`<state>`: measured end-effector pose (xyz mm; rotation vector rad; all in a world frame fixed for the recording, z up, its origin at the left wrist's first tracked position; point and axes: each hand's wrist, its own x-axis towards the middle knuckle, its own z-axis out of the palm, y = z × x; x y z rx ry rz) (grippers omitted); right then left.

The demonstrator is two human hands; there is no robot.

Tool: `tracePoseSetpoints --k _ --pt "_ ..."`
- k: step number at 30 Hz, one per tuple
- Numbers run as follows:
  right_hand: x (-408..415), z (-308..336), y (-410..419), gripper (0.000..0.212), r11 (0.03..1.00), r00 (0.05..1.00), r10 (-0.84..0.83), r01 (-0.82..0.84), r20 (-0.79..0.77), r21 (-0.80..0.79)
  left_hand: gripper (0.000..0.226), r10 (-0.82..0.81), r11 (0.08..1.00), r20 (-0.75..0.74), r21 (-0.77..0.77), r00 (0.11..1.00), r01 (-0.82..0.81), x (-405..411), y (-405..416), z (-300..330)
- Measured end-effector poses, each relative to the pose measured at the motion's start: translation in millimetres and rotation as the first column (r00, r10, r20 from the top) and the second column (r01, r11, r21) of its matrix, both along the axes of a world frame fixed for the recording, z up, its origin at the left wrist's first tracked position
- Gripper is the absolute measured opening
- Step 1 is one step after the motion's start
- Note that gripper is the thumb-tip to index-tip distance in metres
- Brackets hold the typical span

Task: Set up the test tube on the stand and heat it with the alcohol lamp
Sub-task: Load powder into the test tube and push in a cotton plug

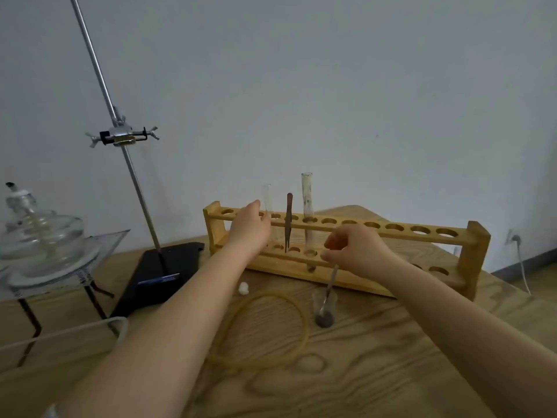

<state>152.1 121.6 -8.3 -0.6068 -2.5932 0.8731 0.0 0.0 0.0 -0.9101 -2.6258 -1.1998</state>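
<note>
Gripping: left hand [251,229] curls round a tube [267,203] in the rack [477,245].
Right hand [357,251]: pinches a spatula [330,285] dipping into the beaker [325,306].

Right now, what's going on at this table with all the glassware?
A person is setting up a heating experiment. Their left hand grips a test tube at the wooden rack, while the right hand holds a thin spatula dipped into a small beaker of dark powder. The stand's clamp holds nothing yet, and the alcohol lamp sits on a tripod at the left, no flame visible.
</note>
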Motion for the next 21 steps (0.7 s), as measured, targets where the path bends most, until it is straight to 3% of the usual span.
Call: tracePoseSetpoints --k 8,11,21 --pt "-11 -6 4 0.025 0.998 0.999 0.042 -0.04 0.034 -0.038 0.046 0.111 0.993 -0.126 -0.012 0.986 -0.114 -20 15 2" --pt "-13 -9 6 0.021 0.998 0.997 0.061 -0.059 0.051 -0.039 0.05 0.07 0.997 -0.109 -0.019 0.992 -0.072 -24 20 2" --pt "-12 -13 8 0.022 0.994 0.995 0.074 -0.068 0.067 -0.089 0.03 0.051 0.997 -0.141 0.068 0.989 -0.042 -17 25 4"
